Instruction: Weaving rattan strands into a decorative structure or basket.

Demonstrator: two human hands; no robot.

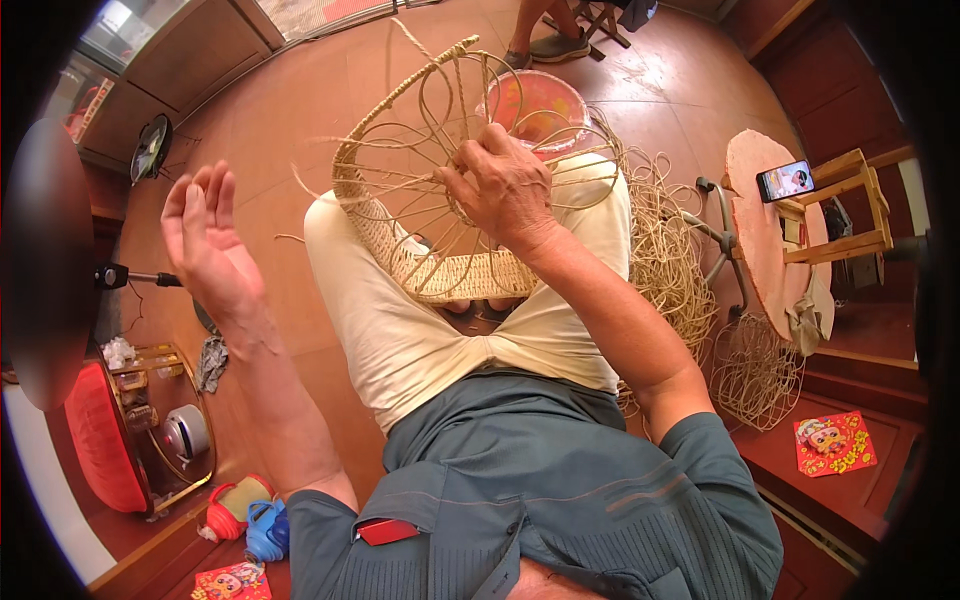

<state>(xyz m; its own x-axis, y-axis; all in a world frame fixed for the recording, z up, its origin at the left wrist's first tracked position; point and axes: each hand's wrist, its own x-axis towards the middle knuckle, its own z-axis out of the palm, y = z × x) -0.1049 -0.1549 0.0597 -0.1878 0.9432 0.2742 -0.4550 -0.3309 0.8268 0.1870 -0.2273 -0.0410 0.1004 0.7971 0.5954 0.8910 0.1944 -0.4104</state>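
Note:
A partly woven straw-coloured basket rests across my thighs, with a braided band along its lower and left sides and open looped spokes radiating inside. My right hand is closed on the basket's spokes near the middle; whether a strand is also pinched there is hidden. Loose ends of cord stick out at the basket's left. My left hand is raised apart from it at the left, palm up, fingers loosely curved and holding nothing.
Pink basin beyond the basket; cord heap beside my right leg; round board bearing a phone and wooden frame at right. Another person's foot at top. Red cushion and blue bottle at lower left.

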